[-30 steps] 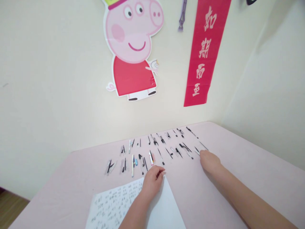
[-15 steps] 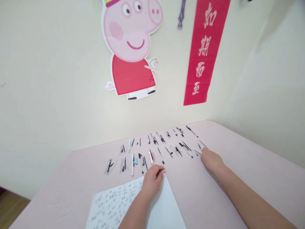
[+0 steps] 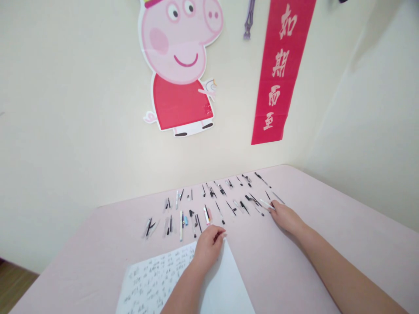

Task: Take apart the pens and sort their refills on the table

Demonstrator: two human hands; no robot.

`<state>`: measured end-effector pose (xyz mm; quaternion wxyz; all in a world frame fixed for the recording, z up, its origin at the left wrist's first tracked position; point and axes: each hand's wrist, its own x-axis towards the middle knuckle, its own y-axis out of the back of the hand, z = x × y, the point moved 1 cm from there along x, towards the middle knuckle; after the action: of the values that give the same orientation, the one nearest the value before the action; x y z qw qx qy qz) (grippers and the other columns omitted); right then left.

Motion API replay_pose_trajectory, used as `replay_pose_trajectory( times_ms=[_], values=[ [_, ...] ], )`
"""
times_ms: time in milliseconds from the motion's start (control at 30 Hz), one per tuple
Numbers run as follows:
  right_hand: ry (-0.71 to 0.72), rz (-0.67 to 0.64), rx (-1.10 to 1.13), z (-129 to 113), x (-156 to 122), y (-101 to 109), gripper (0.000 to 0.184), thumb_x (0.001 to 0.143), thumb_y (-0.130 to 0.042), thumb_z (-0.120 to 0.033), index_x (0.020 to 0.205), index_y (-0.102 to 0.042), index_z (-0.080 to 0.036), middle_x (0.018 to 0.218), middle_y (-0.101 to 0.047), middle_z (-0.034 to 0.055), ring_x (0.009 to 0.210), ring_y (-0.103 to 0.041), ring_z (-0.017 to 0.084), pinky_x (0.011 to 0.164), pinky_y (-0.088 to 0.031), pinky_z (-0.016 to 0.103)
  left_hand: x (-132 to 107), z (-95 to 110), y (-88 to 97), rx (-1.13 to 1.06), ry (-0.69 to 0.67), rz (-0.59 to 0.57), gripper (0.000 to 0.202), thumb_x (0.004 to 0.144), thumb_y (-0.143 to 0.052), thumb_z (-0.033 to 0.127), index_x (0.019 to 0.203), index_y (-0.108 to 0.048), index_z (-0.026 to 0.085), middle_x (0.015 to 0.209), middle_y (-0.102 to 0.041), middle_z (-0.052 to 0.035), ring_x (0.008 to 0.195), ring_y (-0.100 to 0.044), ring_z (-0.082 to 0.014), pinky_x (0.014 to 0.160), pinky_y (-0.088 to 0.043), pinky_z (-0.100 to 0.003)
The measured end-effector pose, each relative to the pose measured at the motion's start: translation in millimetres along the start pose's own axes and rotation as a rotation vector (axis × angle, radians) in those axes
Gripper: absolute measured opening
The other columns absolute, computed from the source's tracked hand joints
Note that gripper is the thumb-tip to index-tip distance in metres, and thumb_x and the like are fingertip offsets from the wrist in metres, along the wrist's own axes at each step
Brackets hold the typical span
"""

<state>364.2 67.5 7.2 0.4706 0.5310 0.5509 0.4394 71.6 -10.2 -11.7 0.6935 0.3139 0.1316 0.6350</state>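
Observation:
My left hand (image 3: 209, 245) rests on the top edge of a sheet of handwritten paper (image 3: 150, 279). Its fingers are curled closed, and I see nothing in them. Farther right, my right hand (image 3: 284, 214) is closed on the end of a slim white pen barrel (image 3: 267, 203), which points up and left just over the table. A dark pen refill (image 3: 267, 195) lies beyond these fingertips, and a thin grey rod (image 3: 279, 198) lies just past the knuckles. Close to the left of the barrel is a group of black pen parts (image 3: 254, 199).
Two rows of pens, caps and refills spread across the pink table (image 3: 81, 261), including a pale pen (image 3: 181, 226) and a black pen (image 3: 262, 179). The wall behind carries a cartoon pig cutout (image 3: 183, 102) and a red banner (image 3: 278, 78).
My right hand has shifted slightly left with the white pen barrel, and more of the grey rod shows beside it. My left hand stays on the paper.

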Motion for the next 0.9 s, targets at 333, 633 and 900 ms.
replay_pose_trajectory(
  times_ms=[333,633,900],
  values=[
    [0.004,0.010,-0.010,-5.3,-2.2,5.1,0.018,0.085,-0.040,-0.022,0.093,-0.054,-0.013,0.094,-0.064,0.0150,0.081,-0.059,0.022,0.061,-0.032,0.027,0.6,-3.8,-1.6,-0.050,-0.014,0.017,0.021,0.081,-0.048,0.031,0.085,-0.065,0.020,0.081,-0.063,-0.0048,0.077,-0.055,-0.0173,0.073,-0.040,-0.030],
    [0.389,-0.094,0.737,-81.2,-32.5,18.0,0.016,0.083,-0.040,-0.032,0.077,-0.049,-0.019,0.069,-0.052,-0.0005,0.066,-0.049,0.016,0.062,-0.038,0.026,1.9,7.1,0.0,-0.569,0.156,0.042,0.022,0.074,-0.059,0.034,0.084,-0.067,0.016,0.072,-0.061,-0.0035,0.061,-0.054,-0.0129,0.061,-0.043,-0.026],
    [0.509,-0.213,0.922,-168.3,-58.0,-30.9,0.014,0.076,-0.042,-0.013,0.083,-0.054,-0.016,0.068,-0.057,0.0018,0.062,-0.051,0.014,0.059,-0.039,0.025,2.7,6.3,-1.1,-0.963,0.311,0.040,0.048,0.068,-0.066,0.046,0.109,-0.062,0.021,0.095,-0.066,-0.0081,0.074,-0.058,-0.0136,0.066,-0.043,-0.024]
  ],
)
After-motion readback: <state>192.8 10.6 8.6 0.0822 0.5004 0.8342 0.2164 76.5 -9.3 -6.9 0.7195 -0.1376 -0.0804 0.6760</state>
